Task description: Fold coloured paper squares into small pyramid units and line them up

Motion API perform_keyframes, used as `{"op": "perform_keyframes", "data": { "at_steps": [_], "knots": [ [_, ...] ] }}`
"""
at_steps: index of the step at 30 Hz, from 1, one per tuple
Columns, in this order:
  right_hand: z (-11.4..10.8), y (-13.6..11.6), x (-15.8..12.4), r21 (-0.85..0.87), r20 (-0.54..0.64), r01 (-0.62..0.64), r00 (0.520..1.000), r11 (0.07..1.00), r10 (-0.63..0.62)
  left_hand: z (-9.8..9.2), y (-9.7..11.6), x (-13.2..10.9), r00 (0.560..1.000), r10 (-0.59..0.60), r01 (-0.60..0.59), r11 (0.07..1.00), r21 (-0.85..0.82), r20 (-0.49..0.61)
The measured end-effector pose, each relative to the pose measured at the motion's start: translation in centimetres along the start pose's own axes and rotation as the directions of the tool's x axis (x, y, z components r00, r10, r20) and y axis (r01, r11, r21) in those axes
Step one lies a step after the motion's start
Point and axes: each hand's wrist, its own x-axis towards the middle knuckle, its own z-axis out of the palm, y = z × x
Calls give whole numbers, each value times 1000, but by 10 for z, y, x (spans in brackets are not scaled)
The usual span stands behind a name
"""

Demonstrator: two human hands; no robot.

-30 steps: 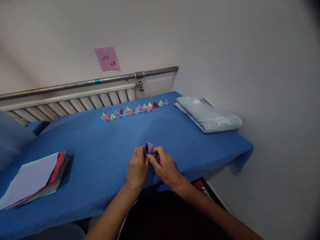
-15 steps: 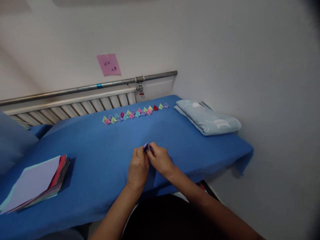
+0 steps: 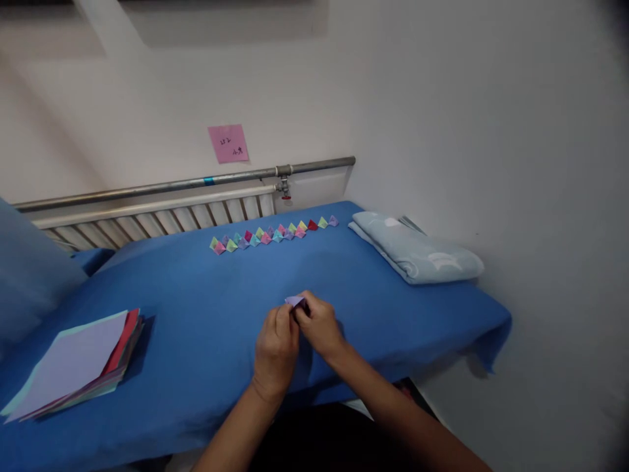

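My left hand (image 3: 276,351) and my right hand (image 3: 318,326) meet over the blue sheet (image 3: 196,288) near its front edge. Both pinch a small folded purple paper piece (image 3: 295,301), of which only the top shows above my fingertips. A row of several small folded paper pieces (image 3: 272,235) in many colours lies along the far side of the sheet. At the left lies a stack of coloured paper squares (image 3: 73,364) with a pale lilac sheet on top.
A folded light-blue blanket (image 3: 417,252) lies at the right end of the sheet. Behind runs a radiator (image 3: 147,219) under a metal pipe (image 3: 196,181), with a pink note (image 3: 228,143) on the wall. A blue pillow (image 3: 29,275) is at the left.
The purple piece stood as a peak between my fingers; now it lies flatter and lower, mostly covered by my fingertips. My hands have closed in together. The view has tilted up a little.
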Motion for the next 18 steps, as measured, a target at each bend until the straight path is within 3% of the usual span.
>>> {"op": "perform_keyframes", "data": {
  "at_steps": [7,18],
  "knots": [
    [-5,-6,-10,131,-133,38,991,991,-20,-5,2,7,996,-35,29,996,-80,-79],
    [1,-4,-12,151,-143,67,989,986,-46,-7,2,8,997,6,-4,1000,15,-80]
  ]
}}
